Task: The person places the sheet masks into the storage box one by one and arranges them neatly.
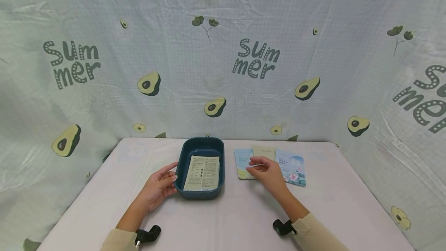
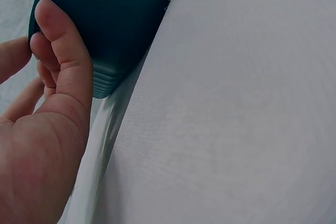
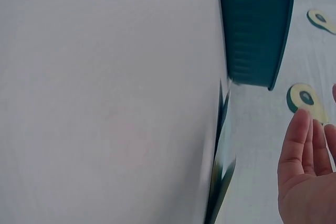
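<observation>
A dark teal plastic basin stands left of the middle of the table. In it lies a flat printed packet, text side up, with edges of something else showing beneath. My left hand holds the basin's left rim, thumb at the edge and fingers along the outer wall. To the right lie three flat packets: a light blue one, a beige one and a blue floral one. Over them hovers my right hand, fingers slightly bent and holding nothing; it partly hides the beige packet.
The table has a pale cover. A hanging sheet printed with avocados and lettering encloses the back and both sides. Black wrist cameras sit on both forearms, by the beige sleeves.
</observation>
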Tool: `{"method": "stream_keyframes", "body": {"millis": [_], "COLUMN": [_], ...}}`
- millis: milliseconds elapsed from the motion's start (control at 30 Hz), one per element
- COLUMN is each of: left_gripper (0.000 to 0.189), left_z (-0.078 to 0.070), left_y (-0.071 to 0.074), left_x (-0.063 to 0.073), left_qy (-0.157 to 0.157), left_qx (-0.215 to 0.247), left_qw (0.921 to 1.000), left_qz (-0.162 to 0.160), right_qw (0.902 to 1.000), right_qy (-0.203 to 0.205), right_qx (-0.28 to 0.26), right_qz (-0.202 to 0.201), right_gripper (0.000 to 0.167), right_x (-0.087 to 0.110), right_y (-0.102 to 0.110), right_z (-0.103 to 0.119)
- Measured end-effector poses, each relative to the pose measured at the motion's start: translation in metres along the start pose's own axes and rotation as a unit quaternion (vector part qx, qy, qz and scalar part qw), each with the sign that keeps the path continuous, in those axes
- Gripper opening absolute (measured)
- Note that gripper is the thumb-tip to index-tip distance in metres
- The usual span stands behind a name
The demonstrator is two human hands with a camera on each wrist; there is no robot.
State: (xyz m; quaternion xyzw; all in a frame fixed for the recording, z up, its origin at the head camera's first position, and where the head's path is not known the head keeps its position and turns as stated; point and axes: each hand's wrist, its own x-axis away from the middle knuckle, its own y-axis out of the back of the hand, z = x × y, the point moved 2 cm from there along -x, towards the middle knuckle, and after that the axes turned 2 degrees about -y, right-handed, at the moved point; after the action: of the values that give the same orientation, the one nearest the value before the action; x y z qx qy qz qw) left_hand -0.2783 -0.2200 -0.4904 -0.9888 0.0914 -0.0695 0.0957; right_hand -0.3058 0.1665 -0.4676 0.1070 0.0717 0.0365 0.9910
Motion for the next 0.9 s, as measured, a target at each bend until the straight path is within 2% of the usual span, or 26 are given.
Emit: {"method": "stream_keyframes", "body": {"millis": [133,433,600,900], "left_gripper": [0.065,0.066,0.065,0.064], "left_z": [0.0,0.001,0.001,0.0], "left_y": [0.0,-0.001,-0.001,-0.001], "left_x": [0.0,-0.001,0.0,0.0], "left_qy": [0.002,-0.001,0.0,0.001], "left_qx": [0.002,0.005,0.001,0.002], "left_qw": [1.0,1.0,1.0,1.0], "left_qz": [0.001,0.004,-0.001,-0.004], "right_qw": [0.9999,0.997,0.9969,0.9941], "right_qy": [-0.001,-0.005,-0.002,-0.008], "right_qx": [0.007,0.075,0.071,0.096], "right_qz": [-0.011,-0.023,-0.035,-0.049], "right_gripper": [0.044,0.043,0.041,0.047], "right_x": [0.002,0.004,0.005,0.006], "right_y": [0.01,0.029,0.042,0.064], "right_z": [-0.003,-0.005,-0.002,-0.003]}}
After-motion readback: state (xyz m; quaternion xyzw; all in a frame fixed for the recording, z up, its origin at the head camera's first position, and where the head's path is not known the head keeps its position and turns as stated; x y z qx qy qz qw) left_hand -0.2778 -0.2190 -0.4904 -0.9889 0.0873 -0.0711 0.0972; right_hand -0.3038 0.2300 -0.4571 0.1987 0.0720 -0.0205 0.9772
